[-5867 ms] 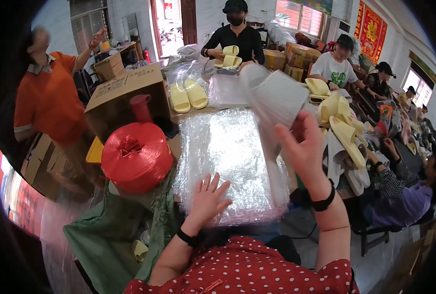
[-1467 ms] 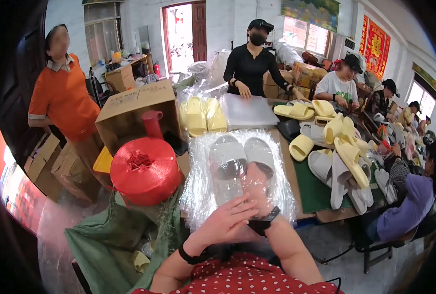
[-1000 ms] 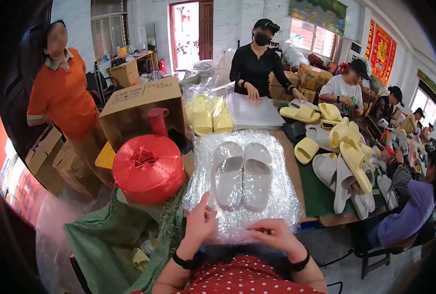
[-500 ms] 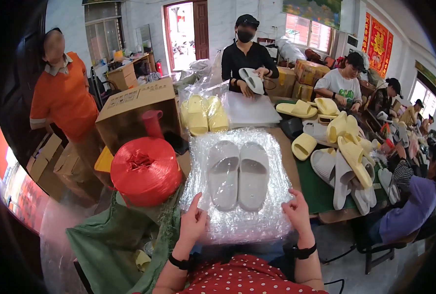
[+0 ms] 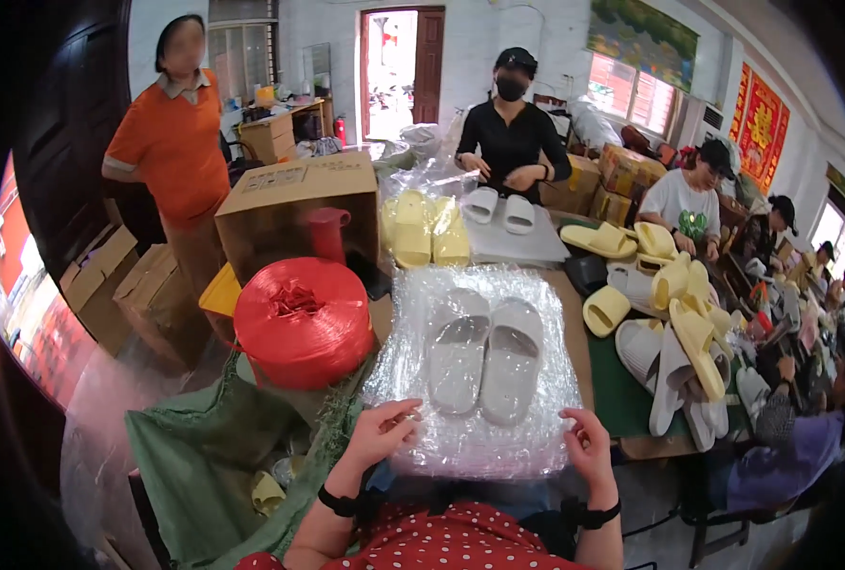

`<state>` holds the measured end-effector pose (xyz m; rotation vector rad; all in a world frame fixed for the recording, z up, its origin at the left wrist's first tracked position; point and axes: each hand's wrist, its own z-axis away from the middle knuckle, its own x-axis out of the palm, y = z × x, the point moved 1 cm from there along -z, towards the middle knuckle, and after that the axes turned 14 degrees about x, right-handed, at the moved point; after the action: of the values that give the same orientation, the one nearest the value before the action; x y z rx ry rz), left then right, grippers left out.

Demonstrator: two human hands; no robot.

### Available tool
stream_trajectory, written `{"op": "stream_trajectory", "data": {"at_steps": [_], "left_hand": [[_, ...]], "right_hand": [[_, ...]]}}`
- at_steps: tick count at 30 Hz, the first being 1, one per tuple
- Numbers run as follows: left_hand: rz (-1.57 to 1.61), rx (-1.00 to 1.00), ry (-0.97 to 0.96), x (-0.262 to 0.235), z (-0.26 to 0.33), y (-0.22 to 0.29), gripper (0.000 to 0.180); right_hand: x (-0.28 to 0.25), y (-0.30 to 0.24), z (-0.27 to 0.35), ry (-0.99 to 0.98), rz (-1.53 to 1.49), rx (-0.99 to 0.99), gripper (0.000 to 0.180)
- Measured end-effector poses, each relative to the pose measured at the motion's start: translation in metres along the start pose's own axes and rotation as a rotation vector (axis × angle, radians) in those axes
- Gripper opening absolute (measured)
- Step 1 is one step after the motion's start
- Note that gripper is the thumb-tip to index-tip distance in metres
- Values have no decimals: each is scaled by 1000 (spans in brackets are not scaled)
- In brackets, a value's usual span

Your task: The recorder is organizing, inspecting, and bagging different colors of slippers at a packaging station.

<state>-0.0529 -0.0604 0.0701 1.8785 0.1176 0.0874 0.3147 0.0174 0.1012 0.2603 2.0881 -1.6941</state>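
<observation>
A pair of grey slide slippers (image 5: 484, 366) lies side by side, toes away from me, in a clear plastic bag (image 5: 560, 366) on top of a stack of similar shiny bags. My left hand (image 5: 383, 432) is at the near left corner of the stack, index finger and thumb apart over its edge. Opposite it, my right hand (image 5: 589, 446) is at the near right edge, index finger stretched out and the other fingers bent. Both hands look open, and neither plainly grips the film.
A red twine roll (image 5: 301, 323), a carton (image 5: 294, 204) and a red mug (image 5: 327, 233) stand left. Bagged yellow slippers (image 5: 427, 228) lie beyond. Loose slippers (image 5: 670, 323) pile up right. A green sack (image 5: 194, 475) hangs near left. Co-workers stand and sit around.
My view has shifted, moving the scene rightward. My raised index fingers have come down toward the bag's edges. The co-worker opposite has put down the pale slippers held before.
</observation>
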Motion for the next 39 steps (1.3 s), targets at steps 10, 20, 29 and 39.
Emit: {"op": "stream_trajectory", "data": {"at_steps": [10, 20, 29, 39], "left_hand": [[-78, 156, -109, -6, 12, -11, 44], [-677, 522, -116, 7, 9, 8, 47], [-490, 669, -111, 6, -13, 12, 20], [-204, -52, 38, 30, -46, -14, 30]], "right_hand": [[-5, -17, 5, 40, 387, -342, 50], [-2, -5, 14, 161, 309, -336, 23], [17, -9, -13, 220, -331, -69, 16], [18, 18, -42, 423, 149, 276, 19]]}}
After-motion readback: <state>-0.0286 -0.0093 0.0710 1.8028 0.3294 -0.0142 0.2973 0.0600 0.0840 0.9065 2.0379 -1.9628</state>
